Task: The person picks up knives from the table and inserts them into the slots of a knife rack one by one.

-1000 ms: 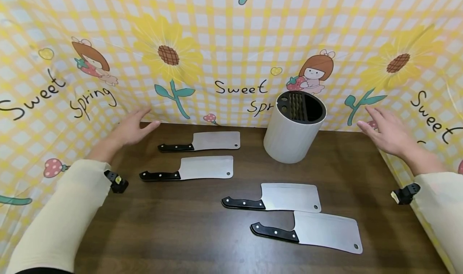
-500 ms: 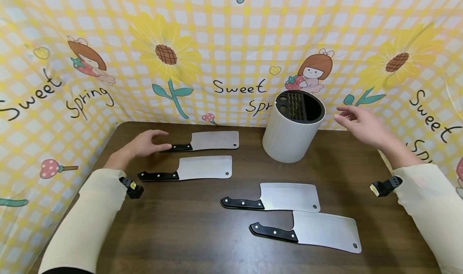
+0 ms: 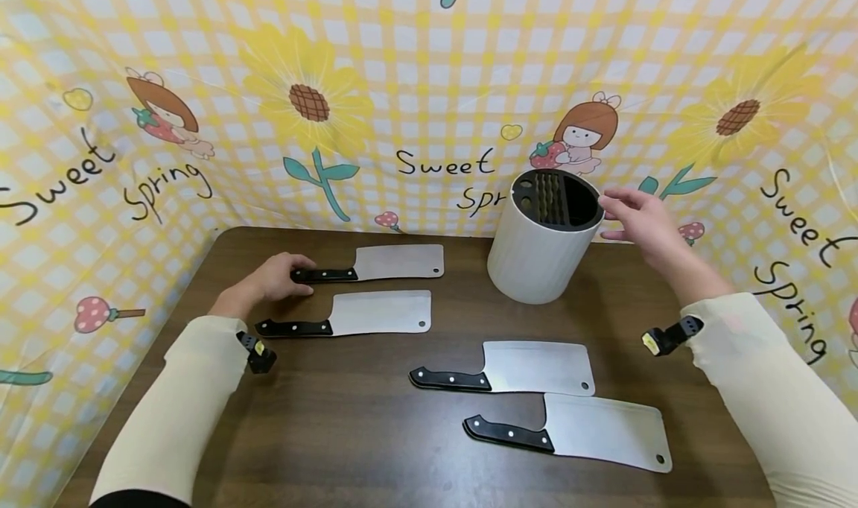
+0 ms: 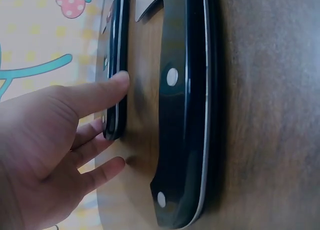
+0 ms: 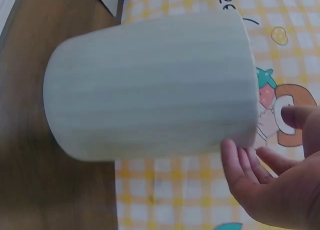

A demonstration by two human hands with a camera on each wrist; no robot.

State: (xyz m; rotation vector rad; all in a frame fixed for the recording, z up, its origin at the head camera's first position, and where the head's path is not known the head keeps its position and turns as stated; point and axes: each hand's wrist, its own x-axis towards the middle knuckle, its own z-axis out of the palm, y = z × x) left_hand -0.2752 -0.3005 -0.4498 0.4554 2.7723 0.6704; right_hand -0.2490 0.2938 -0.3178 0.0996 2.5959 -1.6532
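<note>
My left hand (image 3: 275, 275) is at the handle end of the far cleaver (image 3: 401, 261), which lies flat on the table. Its thumb (image 4: 117, 87) is on the near side of the black handle, with fingers on the far side, loosely spread. Just in front lies a second cleaver (image 3: 382, 312), its black handle (image 4: 182, 105) large in the left wrist view. My right hand (image 3: 640, 221) has its fingertips right at the upper side of a white cylindrical knife block (image 3: 536, 262), near the rim; the thumb stands apart. The block's black top has slots and a larger opening.
Two more cleavers lie at the front right: one cleaver (image 3: 538, 366) with its blade edge against the other cleaver (image 3: 610, 430). All handles point left. A yellow checked cloth (image 3: 429, 83) hangs behind and at both sides of the brown table (image 3: 335, 433).
My left hand has come forward and right from beside the cloth to the far cleaver's handle. My right hand has moved left to the knife block's rim. The cleavers have stayed put.
</note>
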